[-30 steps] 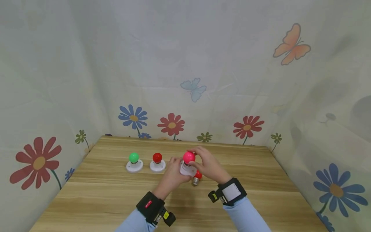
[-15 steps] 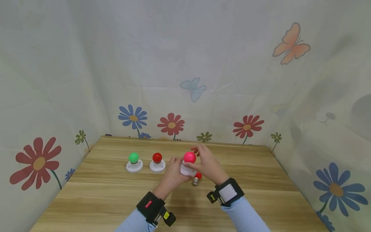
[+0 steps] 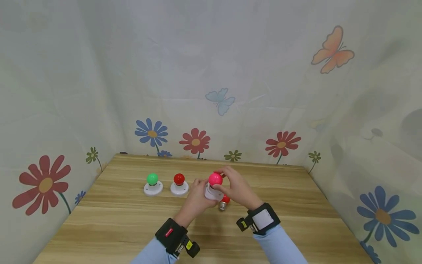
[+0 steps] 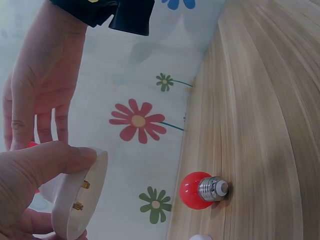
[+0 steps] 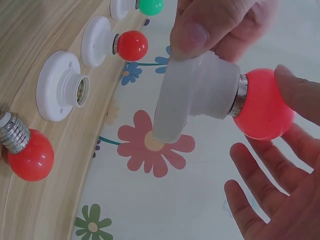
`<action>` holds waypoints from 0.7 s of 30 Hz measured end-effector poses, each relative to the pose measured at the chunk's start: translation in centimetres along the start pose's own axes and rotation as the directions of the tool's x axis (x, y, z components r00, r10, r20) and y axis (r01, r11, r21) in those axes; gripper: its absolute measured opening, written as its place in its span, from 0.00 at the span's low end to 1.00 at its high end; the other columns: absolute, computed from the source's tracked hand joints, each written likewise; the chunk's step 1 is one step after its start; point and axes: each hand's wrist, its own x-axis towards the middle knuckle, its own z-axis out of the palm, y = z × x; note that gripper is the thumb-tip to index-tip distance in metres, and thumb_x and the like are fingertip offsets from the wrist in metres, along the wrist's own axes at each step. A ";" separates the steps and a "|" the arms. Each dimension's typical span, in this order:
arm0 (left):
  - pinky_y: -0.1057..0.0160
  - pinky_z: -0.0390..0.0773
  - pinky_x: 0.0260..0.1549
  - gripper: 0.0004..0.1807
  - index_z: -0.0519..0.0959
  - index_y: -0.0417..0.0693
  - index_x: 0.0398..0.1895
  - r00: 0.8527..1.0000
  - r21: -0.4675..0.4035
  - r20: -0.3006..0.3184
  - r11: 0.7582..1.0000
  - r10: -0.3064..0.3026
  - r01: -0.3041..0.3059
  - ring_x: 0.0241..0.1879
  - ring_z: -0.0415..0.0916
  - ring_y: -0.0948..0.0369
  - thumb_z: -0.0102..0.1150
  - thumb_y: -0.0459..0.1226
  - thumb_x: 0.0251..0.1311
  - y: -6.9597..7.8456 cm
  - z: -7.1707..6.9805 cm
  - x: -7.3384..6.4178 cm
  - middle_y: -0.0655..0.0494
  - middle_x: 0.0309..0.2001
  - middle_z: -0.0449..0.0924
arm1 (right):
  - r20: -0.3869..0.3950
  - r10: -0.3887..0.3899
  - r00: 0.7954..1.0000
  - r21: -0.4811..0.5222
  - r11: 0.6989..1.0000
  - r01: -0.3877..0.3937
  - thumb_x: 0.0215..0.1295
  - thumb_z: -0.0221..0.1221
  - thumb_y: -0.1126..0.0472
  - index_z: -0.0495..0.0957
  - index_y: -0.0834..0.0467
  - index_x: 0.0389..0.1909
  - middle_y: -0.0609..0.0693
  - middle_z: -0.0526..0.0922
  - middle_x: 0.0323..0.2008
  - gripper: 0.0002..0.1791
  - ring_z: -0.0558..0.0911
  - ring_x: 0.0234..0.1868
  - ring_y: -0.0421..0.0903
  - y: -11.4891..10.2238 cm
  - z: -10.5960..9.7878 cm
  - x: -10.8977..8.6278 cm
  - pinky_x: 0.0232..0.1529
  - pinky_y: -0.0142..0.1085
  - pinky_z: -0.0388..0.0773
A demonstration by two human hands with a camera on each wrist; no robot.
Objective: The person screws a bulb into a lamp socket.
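Observation:
My left hand (image 3: 196, 198) grips a white round-based lamp socket (image 5: 172, 107) by its base, raised over the table and tilted. In that socket sits a pinkish-red light bulb (image 5: 264, 104), with a strip of its metal screw cap showing above the socket's collar. My right hand (image 3: 239, 187) pinches the bulb between thumb and fingers, and the lower fingers (image 5: 252, 167) spread loosely. In the left wrist view, brass contacts (image 4: 78, 205) show on the underside of the held base. A loose red bulb (image 4: 196, 191) with a silver screw cap lies on the table below the hands.
Two sockets carrying bulbs stand to the left on the wooden table (image 3: 132, 227): one green bulb (image 3: 152, 179), one red bulb (image 3: 179, 179). A bare white socket (image 5: 56, 86), hidden in the head view, stands beside them. A flowered cloth (image 3: 184, 55) hangs behind.
Half a second ago my right fingers were lifted off the bulb and spread; now they are back around it. My left hand and the socket have stayed in place.

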 end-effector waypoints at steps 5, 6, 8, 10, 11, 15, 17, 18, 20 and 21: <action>0.49 0.79 0.49 0.39 0.70 0.40 0.62 1.000 0.009 0.002 1.000 -0.004 0.004 0.51 0.67 0.51 0.76 0.36 0.43 0.1 0.0 -0.1 0.46 0.52 0.69 | 0.018 -0.036 0.999 0.011 0.999 0.036 0.56 0.69 0.58 0.74 0.61 0.58 0.51 0.78 0.51 0.29 0.78 0.49 0.45 0.0 -0.2 -0.1 0.52 0.42 0.80; 0.49 0.80 0.48 0.39 0.70 0.40 0.62 1.000 0.010 0.001 1.000 -0.002 0.002 0.51 0.67 0.51 0.76 0.36 0.43 0.1 0.0 -0.2 0.46 0.52 0.69 | 0.018 -0.034 0.999 0.015 0.999 0.034 0.56 0.69 0.58 0.73 0.60 0.58 0.50 0.78 0.51 0.29 0.78 0.49 0.45 0.0 -0.2 -0.2 0.52 0.42 0.80; 0.49 0.80 0.48 0.39 0.70 0.40 0.62 1.000 0.011 0.001 1.000 -0.002 0.002 0.51 0.67 0.51 0.76 0.36 0.43 0.1 0.0 -0.2 0.46 0.52 0.69 | 0.009 -0.021 1.000 0.019 1.000 0.021 0.55 0.70 0.57 0.73 0.58 0.60 0.50 0.78 0.51 0.31 0.78 0.50 0.46 0.0 -0.1 -0.2 0.52 0.42 0.80; 0.49 0.80 0.47 0.40 0.70 0.40 0.62 1.000 0.008 0.000 1.000 -0.004 0.004 0.51 0.67 0.51 0.76 0.37 0.44 0.1 0.0 -0.2 0.46 0.53 0.69 | -0.013 0.001 1.000 0.019 1.000 0.000 0.54 0.70 0.55 0.72 0.56 0.61 0.50 0.77 0.52 0.33 0.78 0.51 0.48 0.0 0.1 -0.2 0.52 0.43 0.80; 0.50 0.80 0.47 0.40 0.70 0.41 0.62 1.000 0.006 0.000 1.000 -0.004 0.004 0.51 0.67 0.52 0.76 0.37 0.44 0.1 0.0 -0.2 0.46 0.53 0.69 | -0.025 0.017 1.000 0.017 1.000 -0.016 0.54 0.70 0.53 0.72 0.55 0.61 0.51 0.77 0.52 0.33 0.78 0.51 0.49 -0.1 0.3 -0.2 0.52 0.44 0.80; 0.50 0.81 0.47 0.39 0.70 0.43 0.63 1.000 -0.007 0.002 1.000 -0.012 0.012 0.52 0.66 0.52 0.76 0.38 0.45 0.1 -0.1 -0.1 0.47 0.53 0.69 | -0.083 0.072 0.994 -0.010 0.997 -0.073 0.54 0.70 0.49 0.72 0.57 0.59 0.52 0.77 0.50 0.33 0.79 0.48 0.54 -0.4 0.9 -0.1 0.46 0.44 0.82; 0.50 0.81 0.47 0.39 0.71 0.43 0.63 1.000 -0.007 0.001 1.000 -0.011 0.011 0.52 0.66 0.52 0.76 0.38 0.45 0.1 -0.1 -0.1 0.47 0.53 0.69 | -0.100 0.097 0.990 -0.020 0.995 -0.100 0.54 0.70 0.49 0.73 0.57 0.57 0.52 0.76 0.48 0.32 0.78 0.45 0.53 -0.6 1.1 0.0 0.43 0.42 0.83; 0.50 0.81 0.47 0.39 0.71 0.43 0.63 1.000 -0.003 -0.001 1.000 -0.011 0.011 0.53 0.66 0.52 0.76 0.38 0.45 0.1 -0.1 0.0 0.48 0.53 0.69 | -0.106 0.108 0.989 -0.020 0.994 -0.110 0.54 0.70 0.49 0.73 0.58 0.56 0.51 0.76 0.48 0.31 0.78 0.44 0.53 -0.7 1.1 0.0 0.42 0.42 0.83; 0.50 0.81 0.46 0.39 0.71 0.43 0.62 1.000 0.006 -0.004 1.000 -0.007 0.007 0.52 0.66 0.52 0.76 0.38 0.44 0.1 -0.1 0.0 0.47 0.53 0.69 | -0.109 0.124 0.986 -0.018 0.992 -0.127 0.53 0.70 0.50 0.73 0.57 0.54 0.50 0.76 0.47 0.30 0.78 0.43 0.52 -0.8 1.2 0.1 0.42 0.42 0.83; 0.50 0.81 0.46 0.39 0.71 0.43 0.62 1.000 0.008 -0.006 1.000 -0.008 0.008 0.52 0.67 0.52 0.76 0.37 0.44 0.1 -0.1 0.0 0.47 0.53 0.69 | -0.108 0.130 0.986 -0.016 0.991 -0.132 0.53 0.71 0.50 0.73 0.57 0.54 0.49 0.75 0.47 0.30 0.78 0.43 0.51 -0.8 1.2 0.1 0.42 0.42 0.83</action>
